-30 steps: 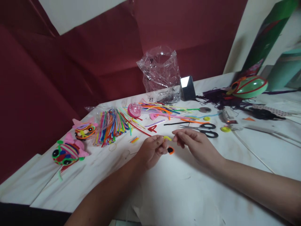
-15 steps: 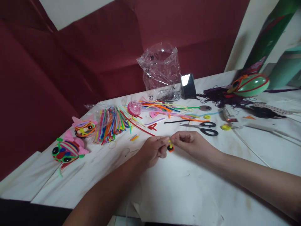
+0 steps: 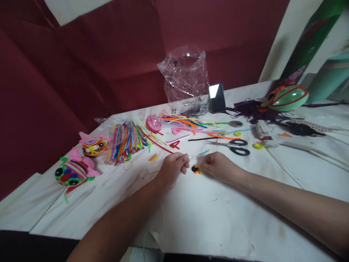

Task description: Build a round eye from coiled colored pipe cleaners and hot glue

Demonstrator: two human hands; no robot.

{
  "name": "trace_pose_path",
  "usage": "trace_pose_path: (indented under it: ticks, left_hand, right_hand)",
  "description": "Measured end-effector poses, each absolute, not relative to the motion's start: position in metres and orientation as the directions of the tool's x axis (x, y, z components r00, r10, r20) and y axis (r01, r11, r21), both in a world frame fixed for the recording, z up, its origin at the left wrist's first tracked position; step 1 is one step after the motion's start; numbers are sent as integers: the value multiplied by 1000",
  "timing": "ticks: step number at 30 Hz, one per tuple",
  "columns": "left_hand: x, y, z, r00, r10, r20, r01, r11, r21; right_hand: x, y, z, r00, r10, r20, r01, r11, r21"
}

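Observation:
My right hand (image 3: 219,165) pinches a small pipe-cleaner piece (image 3: 195,169), black in the middle with orange and yellow about it. The piece sticks out on the left of my fingertips, just above the table. To its left, apart from it, my left hand (image 3: 176,165) is closed with the fingers curled; what they may hold is hidden. A blue pipe-cleaner snippet (image 3: 204,152) lies close behind my right hand. Beyond it rest scissors (image 3: 231,146) with black handles, and a bent red pipe cleaner (image 3: 175,145) lies behind my left hand.
Two colourful fish-like crafts (image 3: 73,171) sit at the left, beside a bag of pipe cleaners (image 3: 128,142). A pink ball (image 3: 154,123), a phone (image 3: 217,99) and a clear plastic bag (image 3: 187,74) stand at the back. A glue gun (image 3: 263,131) and a green balloon (image 3: 291,98) are at the right.
My hands have drawn apart, and the small piece stays with my right hand. A blue snippet now shows behind that hand. The view has shifted slightly.

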State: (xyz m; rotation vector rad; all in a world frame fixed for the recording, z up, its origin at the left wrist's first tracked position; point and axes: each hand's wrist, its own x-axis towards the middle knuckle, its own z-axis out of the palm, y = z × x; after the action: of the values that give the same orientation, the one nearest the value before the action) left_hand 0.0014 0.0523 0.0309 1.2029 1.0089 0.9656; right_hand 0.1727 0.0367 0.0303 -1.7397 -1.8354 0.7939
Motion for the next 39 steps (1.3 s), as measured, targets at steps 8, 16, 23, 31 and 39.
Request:
trace_pose_path:
  ticks: [8,16,23,31,39]
  left_hand:
    - [0,53,34,197,978,-74,244,24,970]
    - [0,53,25,253,967,-19,375,-80,923]
    - [-1,52,25,287,958,7,413,-131,901]
    - [-1,52,23,295,956,12,413,-139,900]
    - [0,51,25,307,952,13,432,-151,889]
  right_hand:
    - [182,40,31,-310,948,75,795,302,-526]
    - [183,38,23,-473,855,214,783,519,-344]
    - [183,41,18,-565,727,390,636,685,-355]
    - [181,38,20,-462,846,265,738,533,-414]
    - [176,37,29,-392,898,200,819,439,-368]
